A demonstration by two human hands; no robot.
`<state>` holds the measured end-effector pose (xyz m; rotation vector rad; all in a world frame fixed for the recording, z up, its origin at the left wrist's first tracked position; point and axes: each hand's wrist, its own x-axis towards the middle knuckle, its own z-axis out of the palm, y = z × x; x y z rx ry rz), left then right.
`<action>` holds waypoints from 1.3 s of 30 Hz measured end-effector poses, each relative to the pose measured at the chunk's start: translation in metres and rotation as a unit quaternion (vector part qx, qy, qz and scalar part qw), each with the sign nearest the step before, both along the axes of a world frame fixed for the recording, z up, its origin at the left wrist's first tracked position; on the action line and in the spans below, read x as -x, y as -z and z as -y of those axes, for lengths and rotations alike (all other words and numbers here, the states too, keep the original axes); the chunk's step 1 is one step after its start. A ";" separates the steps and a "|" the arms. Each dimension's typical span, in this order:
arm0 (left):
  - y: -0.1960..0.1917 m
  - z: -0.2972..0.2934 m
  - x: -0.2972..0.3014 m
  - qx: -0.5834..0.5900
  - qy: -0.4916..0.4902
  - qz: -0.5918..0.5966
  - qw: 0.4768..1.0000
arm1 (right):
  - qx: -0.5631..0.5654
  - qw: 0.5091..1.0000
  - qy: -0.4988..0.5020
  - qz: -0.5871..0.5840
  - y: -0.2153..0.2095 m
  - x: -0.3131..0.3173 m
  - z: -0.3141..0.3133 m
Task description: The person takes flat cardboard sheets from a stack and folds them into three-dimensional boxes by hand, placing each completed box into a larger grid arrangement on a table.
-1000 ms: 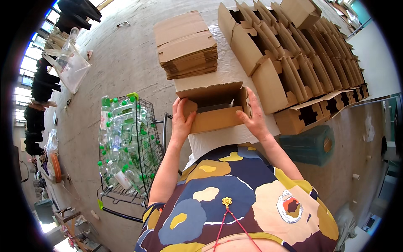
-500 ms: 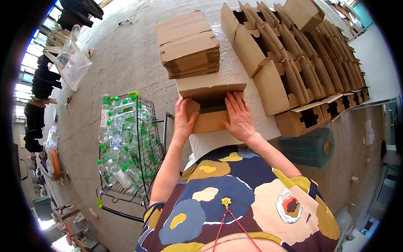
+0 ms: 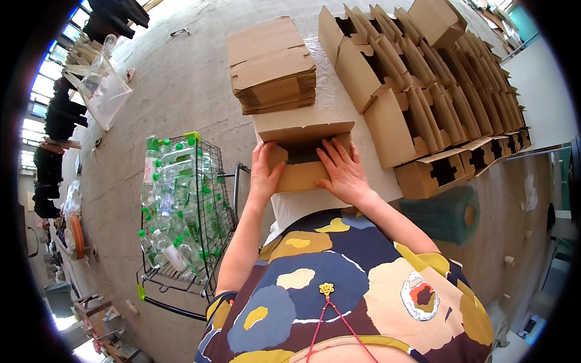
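Note:
A brown cardboard box stands on the white-covered table right in front of me, its lid flap raised at the far side. My left hand grips the box's left side, thumb over the front edge. Over the right side lies my right hand, its fingers reaching into the opening and its thumb against the front wall. The fingertips of the right hand are partly in the box's shadow. The inside of the box is dark, and I see no contents.
Beyond the box lies a stack of flattened cardboard. Rows of open folded boxes crowd the right side. A wire cart full of plastic bottles stands left, and a teal wrapped bundle sits below the table at right.
My right hand has shifted slightly left, its fingers further over the box's opening and its thumb further along the front wall. The left hand keeps its hold.

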<state>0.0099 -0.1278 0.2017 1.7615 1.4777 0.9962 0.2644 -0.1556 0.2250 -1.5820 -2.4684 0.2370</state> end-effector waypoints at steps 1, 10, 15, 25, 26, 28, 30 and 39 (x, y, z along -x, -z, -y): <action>-0.002 -0.003 0.000 -0.001 0.004 0.004 1.000 | 0.007 1.000 -0.001 0.002 0.000 0.000 -0.005; 0.010 0.016 -0.001 0.010 -0.066 0.128 0.990 | -0.035 0.991 -0.012 -0.130 -0.009 -0.011 -0.004; 0.016 0.044 0.001 0.064 -0.117 0.226 0.965 | -0.091 0.900 0.000 -0.427 -0.016 -0.034 -0.026; -0.014 0.064 -0.002 0.264 -0.154 0.336 0.891 | 0.072 0.850 0.095 -0.514 0.006 -0.049 -0.080; -0.014 0.058 0.002 0.244 -0.150 0.305 0.908 | 0.083 0.842 0.103 -0.523 0.007 -0.048 -0.077; -0.005 0.040 0.016 0.203 -0.138 0.242 0.939 | 0.104 0.827 0.120 -0.540 0.008 -0.046 -0.067; 0.003 0.014 0.022 0.067 -0.138 0.192 0.969 | -0.004 0.863 0.093 -0.497 -0.007 -0.039 -0.058; -0.007 -0.080 -0.018 0.023 0.041 0.118 0.992 | -0.188 0.916 0.140 -0.325 -0.013 -0.019 -0.017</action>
